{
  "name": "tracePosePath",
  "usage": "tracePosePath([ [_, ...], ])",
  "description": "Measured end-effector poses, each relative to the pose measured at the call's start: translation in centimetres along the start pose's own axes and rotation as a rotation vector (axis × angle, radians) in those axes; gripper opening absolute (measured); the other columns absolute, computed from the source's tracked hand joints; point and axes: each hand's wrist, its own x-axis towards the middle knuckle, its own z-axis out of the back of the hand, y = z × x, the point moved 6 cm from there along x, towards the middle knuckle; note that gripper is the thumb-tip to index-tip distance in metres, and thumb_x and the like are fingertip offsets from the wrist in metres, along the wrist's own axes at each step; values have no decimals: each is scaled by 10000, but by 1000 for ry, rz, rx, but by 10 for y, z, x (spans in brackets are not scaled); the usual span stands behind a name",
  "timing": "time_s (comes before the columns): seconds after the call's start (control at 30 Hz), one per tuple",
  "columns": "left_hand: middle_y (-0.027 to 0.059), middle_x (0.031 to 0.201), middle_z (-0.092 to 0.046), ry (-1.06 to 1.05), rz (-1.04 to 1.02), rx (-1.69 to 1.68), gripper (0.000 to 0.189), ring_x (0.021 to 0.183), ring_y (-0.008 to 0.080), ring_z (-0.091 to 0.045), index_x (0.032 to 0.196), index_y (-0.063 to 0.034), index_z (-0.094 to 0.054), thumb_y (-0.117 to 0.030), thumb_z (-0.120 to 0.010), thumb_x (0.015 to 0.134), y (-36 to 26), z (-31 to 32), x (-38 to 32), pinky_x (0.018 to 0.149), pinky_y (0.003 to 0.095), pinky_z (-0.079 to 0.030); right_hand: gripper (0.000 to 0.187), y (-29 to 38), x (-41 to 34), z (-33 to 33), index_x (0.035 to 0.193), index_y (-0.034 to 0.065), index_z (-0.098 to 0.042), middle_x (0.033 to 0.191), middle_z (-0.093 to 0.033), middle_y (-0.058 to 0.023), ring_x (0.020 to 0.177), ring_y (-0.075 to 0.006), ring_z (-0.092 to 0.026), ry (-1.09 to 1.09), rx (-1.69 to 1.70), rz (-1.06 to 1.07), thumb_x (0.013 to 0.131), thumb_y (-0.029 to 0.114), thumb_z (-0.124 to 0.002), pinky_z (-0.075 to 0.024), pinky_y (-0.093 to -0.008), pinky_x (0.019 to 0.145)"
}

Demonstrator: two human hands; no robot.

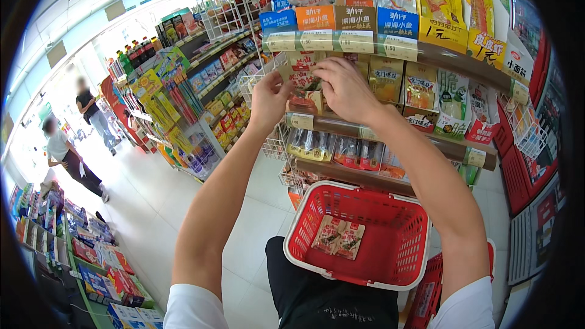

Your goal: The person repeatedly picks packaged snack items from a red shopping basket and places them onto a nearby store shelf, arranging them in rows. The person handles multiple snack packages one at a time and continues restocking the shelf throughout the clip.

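Both my hands are at the left part of the shelf's second tier. My left hand (272,97) has its bent fingers against the left edge of a beige and red snack packet (302,78). From the right, my right hand (343,87) touches the packet's other side with curled fingertips. Below them is an open display box (303,102) of similar packets. A red plastic basket (388,262) with a white rim rests by my lap, and two beige snack packets (340,240) lie side by side in it.
Snack boxes fill the tiers of the display rack (457,66) before me. Part of a second red basket (425,290) shows at lower right. A stocked shelf (215,123) stands to the left. Two people (93,109) stand farther off, and boxed goods (103,278) are at lower left.
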Motion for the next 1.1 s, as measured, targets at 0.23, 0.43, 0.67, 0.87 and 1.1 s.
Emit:
tracePosePath([
  [0.23,55,871,-698,-80,-195,0,149,797,105,-648,998,33,-668,-98,-631,937,-60,22,-25,744,245,-522,272,49,-9,50,1057,-36,-633,1135,-613,-156,1122,-306,-541,-173,184,158,797,-1,-559,-435,-395,969],
  [0.43,51,837,-695,-87,-271,-83,140,718,72,-617,974,29,-662,-103,-628,942,-121,12,-58,668,217,-495,288,60,-27,78,1146,-1,-532,956,-639,-88,826,-178,-626,-417,699,-28,879,44,-633,-500,-299,743],
  [0.67,-8,766,-634,-90,-112,-135,201,688,29,-564,942,6,-640,-189,-599,972,-67,-28,-114,617,181,-447,186,46,-109,42,1013,-9,-597,748,-578,-8,645,-40,-507,-337,771,-385,988,168,-548,-413,-231,571],
  [0.87,-43,760,-605,-203,464,-629,317,651,22,-509,937,-34,-620,-316,-501,1019,42,-108,-198,587,180,-421,134,40,-215,-3,967,6,-584,662,-538,-1,583,-24,-452,-387,538,-452,983,137,-555,-360,-212,516],
  [1.1,22,827,-653,128,767,-121,295,701,79,-583,926,7,-636,-265,-539,989,165,-127,-272,646,259,-481,151,-10,-342,-86,909,23,-616,681,-579,10,578,-30,-471,-15,902,-977,955,166,-602,-354,-233,478],
])
